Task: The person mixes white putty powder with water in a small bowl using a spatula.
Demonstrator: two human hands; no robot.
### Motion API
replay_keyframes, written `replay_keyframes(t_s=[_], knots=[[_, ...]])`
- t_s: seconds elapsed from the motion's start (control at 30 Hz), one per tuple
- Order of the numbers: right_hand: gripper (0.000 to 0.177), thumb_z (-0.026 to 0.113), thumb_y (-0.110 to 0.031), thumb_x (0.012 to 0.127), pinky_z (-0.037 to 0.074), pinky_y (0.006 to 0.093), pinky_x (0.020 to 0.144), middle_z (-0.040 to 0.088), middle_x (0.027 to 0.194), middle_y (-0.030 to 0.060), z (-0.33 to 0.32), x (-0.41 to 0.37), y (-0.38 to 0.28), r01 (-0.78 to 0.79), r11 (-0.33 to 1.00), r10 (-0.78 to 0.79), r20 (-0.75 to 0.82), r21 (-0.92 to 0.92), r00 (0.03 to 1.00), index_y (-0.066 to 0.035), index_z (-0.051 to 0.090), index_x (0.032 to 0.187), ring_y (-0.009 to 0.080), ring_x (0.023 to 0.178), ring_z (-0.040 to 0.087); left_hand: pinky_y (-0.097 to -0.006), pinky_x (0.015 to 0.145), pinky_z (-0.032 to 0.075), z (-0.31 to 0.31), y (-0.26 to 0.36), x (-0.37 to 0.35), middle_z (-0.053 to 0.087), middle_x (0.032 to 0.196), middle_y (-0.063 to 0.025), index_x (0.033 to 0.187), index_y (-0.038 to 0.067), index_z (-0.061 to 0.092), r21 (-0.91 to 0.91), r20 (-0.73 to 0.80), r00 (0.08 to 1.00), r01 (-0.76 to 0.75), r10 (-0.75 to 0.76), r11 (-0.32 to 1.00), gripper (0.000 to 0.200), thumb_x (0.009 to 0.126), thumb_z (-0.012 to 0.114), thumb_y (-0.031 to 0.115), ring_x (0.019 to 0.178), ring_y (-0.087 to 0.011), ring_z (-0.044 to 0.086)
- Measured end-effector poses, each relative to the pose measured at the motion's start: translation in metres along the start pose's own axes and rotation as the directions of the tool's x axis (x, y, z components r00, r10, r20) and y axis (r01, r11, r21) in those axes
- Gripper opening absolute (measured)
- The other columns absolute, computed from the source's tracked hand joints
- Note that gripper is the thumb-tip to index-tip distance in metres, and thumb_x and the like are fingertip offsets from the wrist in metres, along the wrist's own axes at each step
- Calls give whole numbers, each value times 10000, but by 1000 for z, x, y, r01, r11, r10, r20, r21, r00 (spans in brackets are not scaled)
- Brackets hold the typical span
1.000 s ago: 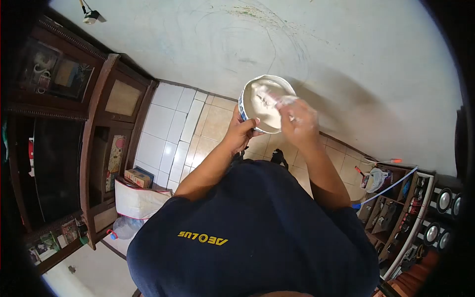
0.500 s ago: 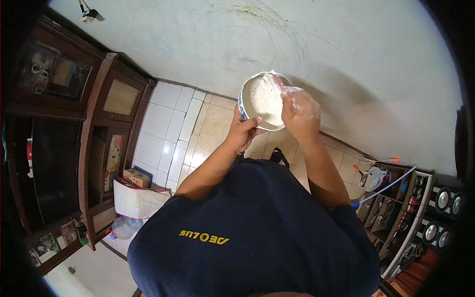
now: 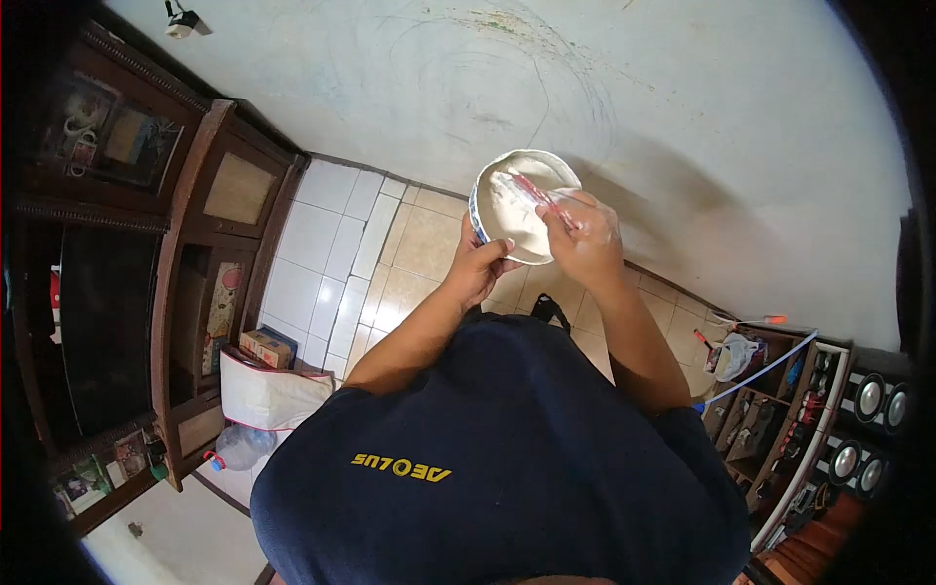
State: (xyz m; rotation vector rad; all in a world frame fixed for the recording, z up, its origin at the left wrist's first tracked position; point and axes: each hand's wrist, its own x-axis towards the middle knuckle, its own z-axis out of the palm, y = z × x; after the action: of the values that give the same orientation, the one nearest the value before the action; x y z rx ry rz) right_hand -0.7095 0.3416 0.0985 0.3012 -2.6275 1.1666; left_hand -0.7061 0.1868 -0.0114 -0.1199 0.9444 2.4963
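Note:
A round bowl with a blue pattern on its outside holds a thick off-white paste. My left hand grips the bowl at its lower left, with the thumb over the rim. In my right hand is a red and white brush-like tool, its pale-coated end in the paste. White smears cover the back and fingers of my right hand. The lower right of the bowl is partly hidden behind that hand.
A scuffed pale wall rises beyond the bowl. Dark wooden cabinets stand at the left, near a clear plastic bottle. At the right is a shelf of small items, with a blue-white stick across it.
The tool's coated end has moved from the bowl's far rim down and left into the paste. My right hand has shifted slightly left, and the bowl's top rim sits a little lower.

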Motion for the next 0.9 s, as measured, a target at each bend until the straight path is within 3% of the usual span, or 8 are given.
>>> replay_keyframes(t_s=[0.17,0.27,0.33,0.47,0.53,0.63,0.77,0.9], knots=[[136,617,-126,814,495,430,631,642,815,171,3,3,10,45,995,-45,8,-91,999,-1,672,808,363,719,630,-444,862,562,1,-1,-2,441,1304,-125,1406,196,205,20,9,1000,28,-29,999,726,807,581,36,1131,-283,557],[144,605,-137,816,497,435,639,641,812,161,2,2,10,91,988,-107,-134,-125,985,-10,673,820,357,761,631,-440,859,563,2,-1,-4,434,1313,-122,1409,202,202,31,-13,1000,20,-20,999,729,808,579,33,1146,-282,546],[67,640,-59,790,502,385,628,635,761,156,3,-3,8,174,961,-214,-179,-217,960,6,657,788,344,667,622,-352,739,605,3,-2,-3,462,1277,-107,1392,215,201,-56,-11,999,33,-34,998,752,788,581,-23,1100,-240,572],[60,641,-50,792,489,375,585,622,724,147,20,-21,3,259,914,-306,-109,-313,946,4,653,772,334,632,614,-353,742,600,2,-3,-4,476,1264,-92,1389,216,209,-35,22,1000,7,-6,999,757,783,594,-24,1104,-234,569],[92,634,-122,798,481,425,596,607,747,157,21,-25,-5,58,997,-61,-57,-47,996,-35,655,776,325,665,627,-447,857,562,0,-5,-6,433,1316,-125,1408,212,208,33,-2,1000,0,0,999,744,796,582,13,1133,-282,548],[119,635,-134,808,453,422,576,588,710,168,11,-22,-3,-172,982,174,-12,81,985,-25,636,760,338,647,607,-448,855,562,-2,-6,-8,434,1314,-129,1403,214,209,59,2,1000,24,-24,998,744,793,584,13,1121,-284,554],[135,634,-131,815,429,423,567,585,700,182,4,-16,7,-241,966,244,-13,98,970,-9,626,758,360,636,588,-448,849,564,-1,-10,-8,439,1309,-131,1396,207,214,21,8,1000,12,-12,1000,733,793,586,17,1116,-285,560],[126,646,-116,813,467,400,607,620,741,176,-3,-12,8,-17,996,4,-137,-90,991,4,647,776,347,678,612,-456,856,561,3,-7,-11,436,1308,-135,1387,194,215,40,3,1000,26,-26,999,722,795,595,29,1120,-293,561]])
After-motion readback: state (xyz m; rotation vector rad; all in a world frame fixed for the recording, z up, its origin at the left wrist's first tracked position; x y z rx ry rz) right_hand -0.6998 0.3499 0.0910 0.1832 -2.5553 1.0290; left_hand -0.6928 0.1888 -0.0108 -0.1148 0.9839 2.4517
